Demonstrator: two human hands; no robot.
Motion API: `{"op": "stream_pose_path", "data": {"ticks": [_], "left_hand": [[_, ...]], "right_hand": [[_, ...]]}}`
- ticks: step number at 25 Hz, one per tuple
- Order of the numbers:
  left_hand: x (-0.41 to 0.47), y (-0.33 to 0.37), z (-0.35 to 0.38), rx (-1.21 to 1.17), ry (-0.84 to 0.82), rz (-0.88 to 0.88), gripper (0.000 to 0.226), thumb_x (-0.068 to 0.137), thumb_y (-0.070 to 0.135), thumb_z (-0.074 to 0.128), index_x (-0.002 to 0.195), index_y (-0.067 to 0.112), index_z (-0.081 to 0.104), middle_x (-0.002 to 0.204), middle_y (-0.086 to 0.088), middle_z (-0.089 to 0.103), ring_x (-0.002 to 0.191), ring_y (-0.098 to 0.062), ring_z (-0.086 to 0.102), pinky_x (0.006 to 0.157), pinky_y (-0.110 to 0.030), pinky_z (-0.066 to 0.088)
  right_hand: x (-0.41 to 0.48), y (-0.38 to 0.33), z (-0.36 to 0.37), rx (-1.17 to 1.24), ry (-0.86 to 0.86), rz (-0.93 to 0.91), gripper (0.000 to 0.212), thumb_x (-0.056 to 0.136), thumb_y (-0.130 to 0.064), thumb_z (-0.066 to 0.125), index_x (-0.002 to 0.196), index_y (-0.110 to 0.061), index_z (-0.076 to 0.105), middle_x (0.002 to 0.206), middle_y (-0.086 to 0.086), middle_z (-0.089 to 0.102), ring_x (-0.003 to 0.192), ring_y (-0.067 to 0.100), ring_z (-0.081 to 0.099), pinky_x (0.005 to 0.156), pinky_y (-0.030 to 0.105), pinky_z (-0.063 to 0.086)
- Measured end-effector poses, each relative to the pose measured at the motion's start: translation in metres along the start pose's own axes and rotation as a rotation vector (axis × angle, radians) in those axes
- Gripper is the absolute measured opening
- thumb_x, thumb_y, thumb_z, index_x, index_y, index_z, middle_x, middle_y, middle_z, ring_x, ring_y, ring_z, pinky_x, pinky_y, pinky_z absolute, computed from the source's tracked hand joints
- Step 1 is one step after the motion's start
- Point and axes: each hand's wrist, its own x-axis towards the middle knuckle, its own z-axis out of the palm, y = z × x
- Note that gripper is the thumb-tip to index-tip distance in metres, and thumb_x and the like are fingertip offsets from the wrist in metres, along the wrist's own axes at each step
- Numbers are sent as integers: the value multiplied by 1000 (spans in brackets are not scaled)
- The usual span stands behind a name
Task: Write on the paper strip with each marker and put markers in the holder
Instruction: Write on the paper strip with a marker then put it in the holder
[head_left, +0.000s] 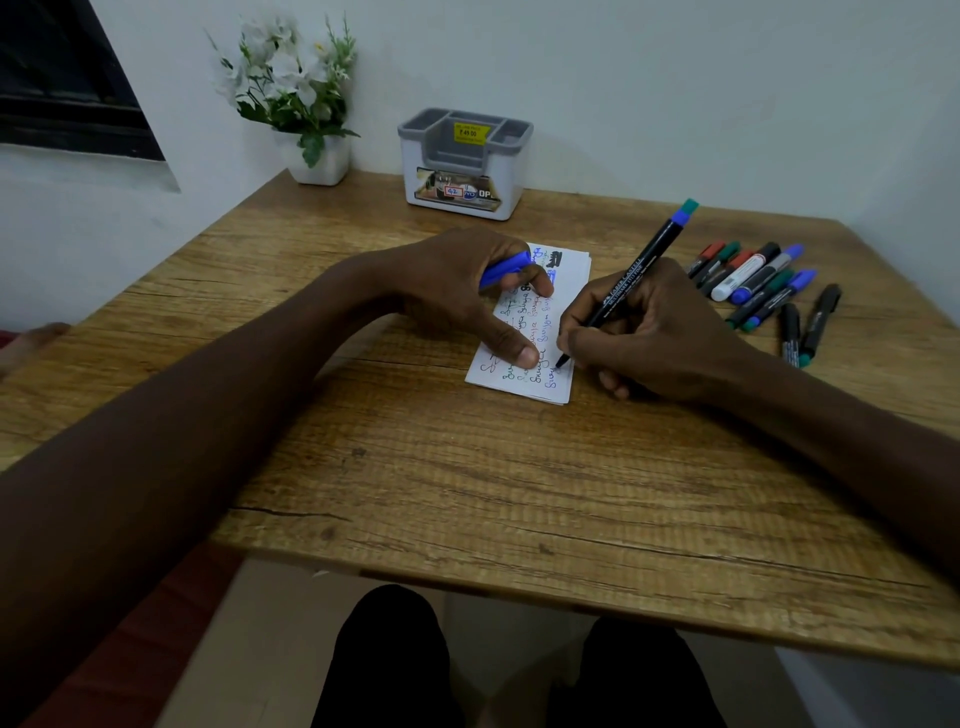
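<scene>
A white paper strip (569, 270) covered in coloured handwriting lies mid-table. My right hand (649, 327) grips a black marker (636, 273) with a blue-and-green end, its tip touching the strip's lower right edge. My left hand (467, 291) presses the strip down with thumb and forefinger and holds a blue cap (506, 267) in its curled fingers. The grey-and-white holder (465, 166) stands at the back against the wall, with no markers visible in it.
Several capped markers (758, 283) in red, green, blue and black lie in a loose pile right of the strip. A white pot of artificial flowers (311, 156) stands back left. The wooden table (467, 493) ends just above my knees.
</scene>
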Motion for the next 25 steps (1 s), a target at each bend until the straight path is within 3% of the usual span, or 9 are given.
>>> {"op": "stream_pose_path", "data": {"ticks": [4,7,9,15,18,20,21,23,25], "left_hand": [[1,0,0,1,-1,-2,76,58,55,84,114,9,61,116,-11,64,100,-27,57,85,-39,48],[1,-1,1,17,13,-7,95,52,68,88,117,6,60,115,-13,65,96,-24,57,82,-37,49],[1,-2,0,21,10,-2,96,49,74,81,115,8,61,112,-11,66,94,-26,57,81,-39,50],[0,0,1,-16,22,28,67,59,58,84,103,13,62,107,-11,65,90,-24,56,73,-27,44],[0,0,1,-15,17,38,36,65,55,86,82,38,59,93,-4,65,85,-24,57,73,-36,46],[0,3,3,-45,23,50,20,72,59,79,79,55,60,86,5,62,78,-16,56,70,-35,43],[0,5,4,-74,48,53,15,78,63,73,83,51,64,86,4,63,77,-14,56,70,-35,43],[-2,8,4,-191,138,32,30,92,61,55,90,35,71,89,1,65,81,-8,59,75,-35,42],[-4,7,3,-275,222,52,41,101,50,38,79,43,72,84,6,61,80,-1,55,81,-32,40]], "right_hand": [[3,2,1,10,36,12,11,91,-11,69,87,-1,71,62,17,70,40,17,62,40,24,52],[3,2,1,22,25,13,11,91,-10,68,87,-1,71,62,17,70,40,15,62,41,23,51],[3,2,0,44,35,28,10,91,-10,68,87,-1,71,61,15,70,40,14,62,41,22,50],[6,5,1,133,88,46,11,90,-6,68,90,5,69,59,9,69,40,13,62,43,24,52],[8,5,-1,284,151,47,10,90,-2,67,91,8,65,63,13,69,43,19,62,48,28,55],[10,5,0,354,158,58,8,90,0,68,94,4,63,66,14,70,45,19,64,48,29,56],[11,5,0,384,168,64,9,90,0,68,95,2,62,67,15,70,46,19,64,49,30,57],[12,7,-1,446,198,70,9,90,-3,69,95,-2,62,70,16,70,49,19,65,52,33,59],[14,8,-2,512,244,78,11,89,-6,73,91,-7,62,71,14,70,50,19,64,53,33,58]]}}
